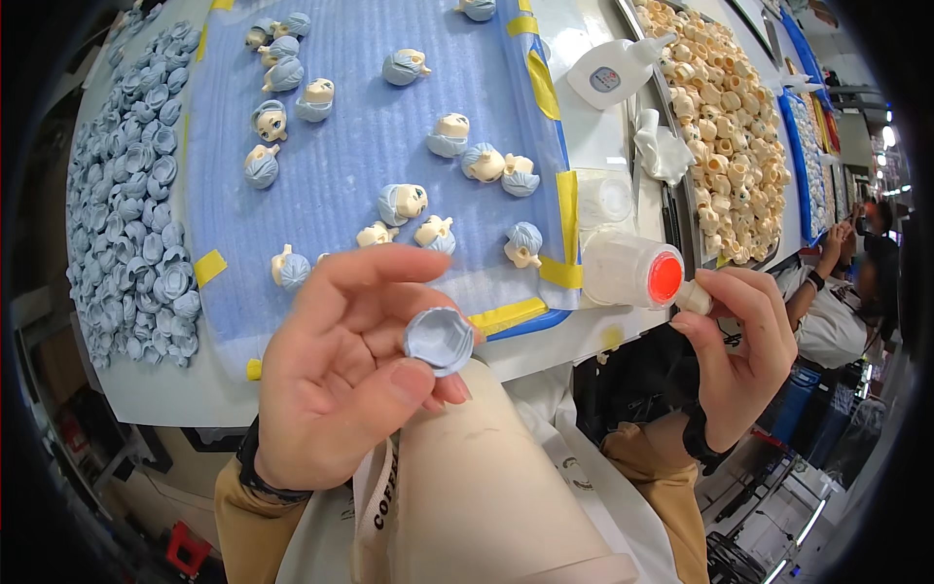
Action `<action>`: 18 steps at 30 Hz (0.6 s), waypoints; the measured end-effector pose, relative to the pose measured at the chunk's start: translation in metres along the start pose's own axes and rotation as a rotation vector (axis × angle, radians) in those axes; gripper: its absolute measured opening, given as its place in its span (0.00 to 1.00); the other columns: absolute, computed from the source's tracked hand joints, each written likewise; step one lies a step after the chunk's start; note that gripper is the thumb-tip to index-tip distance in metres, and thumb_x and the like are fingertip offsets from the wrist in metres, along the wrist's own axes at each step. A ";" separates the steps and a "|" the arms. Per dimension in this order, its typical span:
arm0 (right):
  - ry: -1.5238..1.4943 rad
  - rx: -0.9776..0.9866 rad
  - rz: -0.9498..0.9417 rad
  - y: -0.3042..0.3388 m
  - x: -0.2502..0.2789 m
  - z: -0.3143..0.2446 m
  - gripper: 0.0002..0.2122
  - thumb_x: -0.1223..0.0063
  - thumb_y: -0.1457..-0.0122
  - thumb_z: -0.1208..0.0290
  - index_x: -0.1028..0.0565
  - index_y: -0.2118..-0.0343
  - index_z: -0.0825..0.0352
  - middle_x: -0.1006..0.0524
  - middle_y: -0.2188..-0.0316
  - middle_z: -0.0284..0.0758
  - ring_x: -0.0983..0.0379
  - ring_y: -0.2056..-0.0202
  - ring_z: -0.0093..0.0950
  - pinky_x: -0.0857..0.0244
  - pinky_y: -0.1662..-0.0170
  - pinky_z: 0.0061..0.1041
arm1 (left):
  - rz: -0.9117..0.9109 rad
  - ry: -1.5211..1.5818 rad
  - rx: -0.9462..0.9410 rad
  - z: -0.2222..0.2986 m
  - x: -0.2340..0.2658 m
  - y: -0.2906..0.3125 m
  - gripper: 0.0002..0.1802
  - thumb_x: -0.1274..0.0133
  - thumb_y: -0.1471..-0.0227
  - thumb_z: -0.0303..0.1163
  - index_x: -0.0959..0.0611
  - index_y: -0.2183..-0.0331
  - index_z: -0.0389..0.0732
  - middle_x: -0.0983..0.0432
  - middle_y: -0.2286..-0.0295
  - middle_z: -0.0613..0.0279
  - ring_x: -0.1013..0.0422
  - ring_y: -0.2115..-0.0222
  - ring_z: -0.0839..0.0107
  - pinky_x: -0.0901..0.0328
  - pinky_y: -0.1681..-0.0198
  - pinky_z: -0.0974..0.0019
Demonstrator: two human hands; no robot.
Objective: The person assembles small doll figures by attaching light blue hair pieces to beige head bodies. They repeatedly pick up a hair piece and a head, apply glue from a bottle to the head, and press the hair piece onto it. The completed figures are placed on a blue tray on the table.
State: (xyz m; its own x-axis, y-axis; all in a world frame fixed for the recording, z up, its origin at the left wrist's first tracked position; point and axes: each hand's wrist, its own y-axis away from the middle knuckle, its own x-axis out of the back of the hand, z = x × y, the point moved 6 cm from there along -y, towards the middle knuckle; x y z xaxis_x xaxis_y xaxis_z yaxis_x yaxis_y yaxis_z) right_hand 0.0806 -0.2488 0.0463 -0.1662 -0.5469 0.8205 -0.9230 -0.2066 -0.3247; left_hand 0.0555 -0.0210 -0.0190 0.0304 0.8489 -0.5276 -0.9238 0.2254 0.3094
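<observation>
My left hand [341, 380] pinches a hollow blue doll hair piece [440, 341] between thumb and fingers, its open side facing up. Out to the right, my right hand [744, 336] grips a small cream-coloured piece [693, 298] by the fingertips. That piece is right beside the bright red-orange round end [665, 279] of a translucent jar [613, 265]; whether they touch I cannot tell. Past my left hand, several doll heads with blue hair [404, 202] lie scattered on a blue padded mat [360, 127] edged with yellow tape.
Blue hair pieces [136, 224] form a large pile at left. A tray of cream doll parts [730, 127] stands at right, near a white squeeze bottle [613, 73] and crumpled white material [664, 148]. A large cream cylinder [486, 477] rises below my hands. Another person [837, 311] sits far right.
</observation>
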 end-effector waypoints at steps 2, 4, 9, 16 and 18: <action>0.013 0.003 -0.024 -0.002 -0.002 -0.002 0.15 0.36 0.67 0.77 0.26 0.72 0.70 0.29 0.77 0.34 0.37 0.81 0.19 0.42 0.79 0.15 | 0.057 -0.077 -0.020 -0.003 0.003 -0.001 0.28 0.48 0.55 0.36 0.36 0.56 0.29 0.30 0.68 0.47 0.30 0.78 0.72 0.34 0.75 0.75; 0.028 0.000 -0.035 -0.004 -0.003 -0.003 0.15 0.36 0.67 0.77 0.26 0.72 0.70 0.29 0.78 0.34 0.37 0.81 0.19 0.42 0.79 0.15 | 0.065 -0.099 -0.024 0.000 0.003 -0.001 0.27 0.48 0.55 0.37 0.35 0.57 0.30 0.30 0.67 0.46 0.29 0.77 0.72 0.34 0.75 0.76; 0.043 -0.047 -0.041 -0.006 -0.004 -0.001 0.14 0.36 0.66 0.76 0.27 0.73 0.69 0.29 0.79 0.33 0.37 0.82 0.19 0.43 0.80 0.15 | 0.117 -0.103 -0.135 0.004 0.001 -0.005 0.26 0.45 0.57 0.37 0.32 0.59 0.29 0.29 0.67 0.45 0.28 0.76 0.73 0.34 0.75 0.77; 0.059 -0.015 -0.081 -0.005 -0.010 0.004 0.13 0.36 0.64 0.75 0.27 0.73 0.69 0.30 0.79 0.32 0.39 0.83 0.18 0.45 0.82 0.16 | -0.041 -0.029 -0.155 0.003 0.005 -0.003 0.23 0.48 0.58 0.22 0.34 0.57 0.27 0.32 0.61 0.46 0.29 0.68 0.69 0.33 0.65 0.70; 0.050 -0.027 -0.085 -0.003 -0.012 0.004 0.13 0.36 0.64 0.76 0.26 0.73 0.69 0.29 0.79 0.32 0.39 0.83 0.19 0.45 0.81 0.15 | -0.004 -0.040 -0.171 0.003 0.009 0.000 0.24 0.48 0.58 0.23 0.34 0.58 0.27 0.33 0.61 0.47 0.30 0.68 0.69 0.33 0.65 0.70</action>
State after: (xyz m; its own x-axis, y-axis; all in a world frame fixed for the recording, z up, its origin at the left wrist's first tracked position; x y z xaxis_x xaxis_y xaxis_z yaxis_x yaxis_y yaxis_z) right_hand 0.0870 -0.2443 0.0355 -0.1036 -0.4872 0.8671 -0.9434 -0.2280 -0.2409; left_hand 0.0570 -0.0120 -0.0220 0.0462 0.8674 -0.4954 -0.9750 0.1471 0.1666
